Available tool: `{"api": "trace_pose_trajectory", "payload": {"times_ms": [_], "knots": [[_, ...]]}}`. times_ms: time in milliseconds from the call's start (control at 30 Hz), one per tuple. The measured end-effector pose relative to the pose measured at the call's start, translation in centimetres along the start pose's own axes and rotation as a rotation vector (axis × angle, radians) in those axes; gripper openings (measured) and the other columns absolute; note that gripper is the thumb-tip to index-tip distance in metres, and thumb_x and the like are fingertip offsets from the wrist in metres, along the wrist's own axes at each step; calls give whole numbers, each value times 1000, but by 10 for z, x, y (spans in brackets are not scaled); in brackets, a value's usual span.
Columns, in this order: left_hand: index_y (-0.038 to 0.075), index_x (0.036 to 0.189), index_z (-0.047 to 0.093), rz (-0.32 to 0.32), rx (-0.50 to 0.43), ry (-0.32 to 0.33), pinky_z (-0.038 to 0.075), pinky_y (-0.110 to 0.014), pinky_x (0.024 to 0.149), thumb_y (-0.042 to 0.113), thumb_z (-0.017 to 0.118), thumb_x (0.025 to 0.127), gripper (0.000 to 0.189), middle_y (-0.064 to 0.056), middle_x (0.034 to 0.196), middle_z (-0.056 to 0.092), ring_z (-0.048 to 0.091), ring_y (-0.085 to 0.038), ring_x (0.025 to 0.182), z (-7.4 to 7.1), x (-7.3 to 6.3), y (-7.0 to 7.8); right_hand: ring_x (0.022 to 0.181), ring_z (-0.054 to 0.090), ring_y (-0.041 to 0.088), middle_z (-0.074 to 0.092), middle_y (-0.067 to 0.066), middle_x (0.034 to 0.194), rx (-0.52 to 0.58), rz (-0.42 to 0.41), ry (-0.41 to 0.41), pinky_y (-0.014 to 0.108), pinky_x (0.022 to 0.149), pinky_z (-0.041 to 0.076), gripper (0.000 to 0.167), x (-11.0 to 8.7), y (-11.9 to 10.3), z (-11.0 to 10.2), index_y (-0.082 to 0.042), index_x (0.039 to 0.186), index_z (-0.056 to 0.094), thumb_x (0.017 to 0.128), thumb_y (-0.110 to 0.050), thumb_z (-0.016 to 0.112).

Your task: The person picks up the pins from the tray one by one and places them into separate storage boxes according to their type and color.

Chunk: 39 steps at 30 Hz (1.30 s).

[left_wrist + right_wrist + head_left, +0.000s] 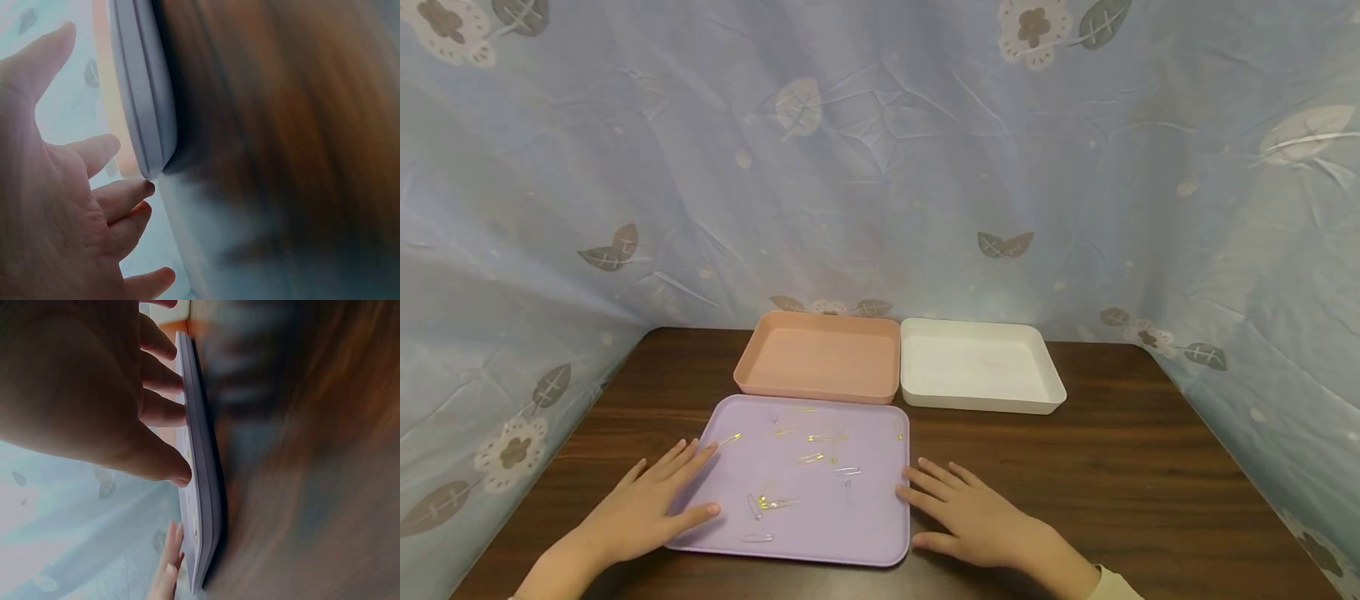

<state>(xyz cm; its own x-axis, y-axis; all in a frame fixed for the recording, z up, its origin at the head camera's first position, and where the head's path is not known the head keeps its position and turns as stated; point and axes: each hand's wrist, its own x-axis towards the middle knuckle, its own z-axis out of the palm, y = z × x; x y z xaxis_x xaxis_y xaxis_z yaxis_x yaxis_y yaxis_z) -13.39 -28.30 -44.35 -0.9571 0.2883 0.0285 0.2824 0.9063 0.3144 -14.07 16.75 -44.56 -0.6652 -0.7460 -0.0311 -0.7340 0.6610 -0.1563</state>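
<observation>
A lilac tray [808, 529] lies on the dark wooden table, with several safety pins scattered over it. Some pins are gold, such as one safety pin [810, 458] near the middle; others are silver, like the safety pin [757, 538] near the front edge. My left hand [643, 508] spreads its fingers at the tray's left edge, holding nothing. At the right edge is my right hand [973, 517], fingers extended and nothing held. Both wrist views show the fingers close to the tray's side [203, 462]; whether they touch it, I cannot tell.
Behind the lilac tray stand a pink tray [820, 358] and a white tray [981, 367], side by side. The wooden table [1112, 450] extends to the right. A pale blue curtain [880, 167] with leaf and flower prints hangs around the back and sides.
</observation>
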Motion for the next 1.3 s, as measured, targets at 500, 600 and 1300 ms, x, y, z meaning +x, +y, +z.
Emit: {"api": "trace_pose_trajectory", "payload": {"times_ms": [500, 600, 1300], "knots": [[29, 149, 40, 129, 39, 5, 28, -69, 107, 69, 56, 84, 78, -14, 152, 43, 38, -34, 143, 14, 13, 41, 146, 33, 30, 40, 3, 155, 36, 128, 101, 61, 112, 29, 61, -41, 31, -1, -17, 146, 46, 99, -55, 43], [30, 150, 38, 152, 32, -15, 27, -69, 108, 71, 54, 85, 79, -13, 153, 41, 37, -33, 143, 17, 15, 48, 145, 34, 31, 41, 3, 155, 36, 147, 114, 62, 111, 30, 61, -48, 36, -2, -16, 145, 47, 98, -55, 43], [26, 154, 28, 327, -25, -173, 21, -68, 112, 75, 54, 81, 92, -15, 160, 28, 26, -34, 148, 27, 41, 78, 141, 3, -18, 45, 3, 152, 193, 138, 146, 70, 97, 34, 64, -92, 87, -11, -20, 145, 47, 91, -50, 62]]}}
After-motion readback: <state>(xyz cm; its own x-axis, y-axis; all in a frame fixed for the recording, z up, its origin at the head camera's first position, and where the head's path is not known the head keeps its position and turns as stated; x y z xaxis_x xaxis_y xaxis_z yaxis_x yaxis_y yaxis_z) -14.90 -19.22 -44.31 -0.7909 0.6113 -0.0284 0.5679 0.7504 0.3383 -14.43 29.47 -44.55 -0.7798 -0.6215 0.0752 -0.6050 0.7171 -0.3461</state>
